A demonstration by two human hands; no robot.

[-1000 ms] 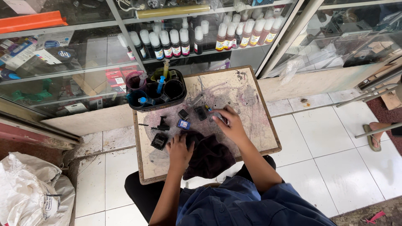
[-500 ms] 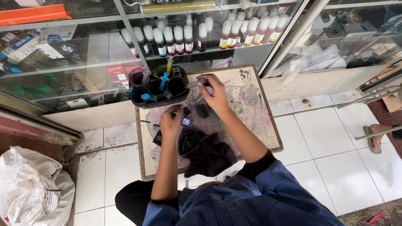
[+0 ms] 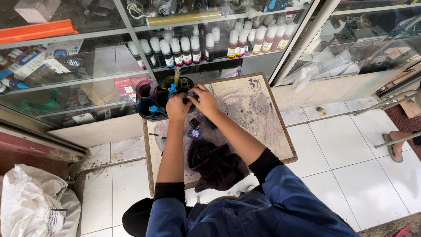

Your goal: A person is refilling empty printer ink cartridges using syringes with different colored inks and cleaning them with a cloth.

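Observation:
Both my hands meet at the far left of a stained wooden table (image 3: 258,109). My left hand (image 3: 176,108) and my right hand (image 3: 204,100) close together on a small black cartridge (image 3: 189,97), held just beside a cluster of ink-stained cups (image 3: 147,91) with syringes (image 3: 172,89) standing in them. Below my hands, two more small cartridges (image 3: 195,123) lie on the table, one with a blue patch (image 3: 195,134). A dark crumpled cloth (image 3: 215,163) lies nearer to me, partly under my right forearm.
A glass display case (image 3: 87,66) with rows of white-capped ink bottles (image 3: 184,47) stands right behind the table. A white sack (image 3: 35,206) sits on the tiled floor at the left. Another person's sandalled foot (image 3: 397,142) and metal rods (image 3: 386,103) are at the right.
My right hand has come back left from the table's far edge, and my left hand has moved up from the cartridges. They now meet on the small cartridge beside the cups.

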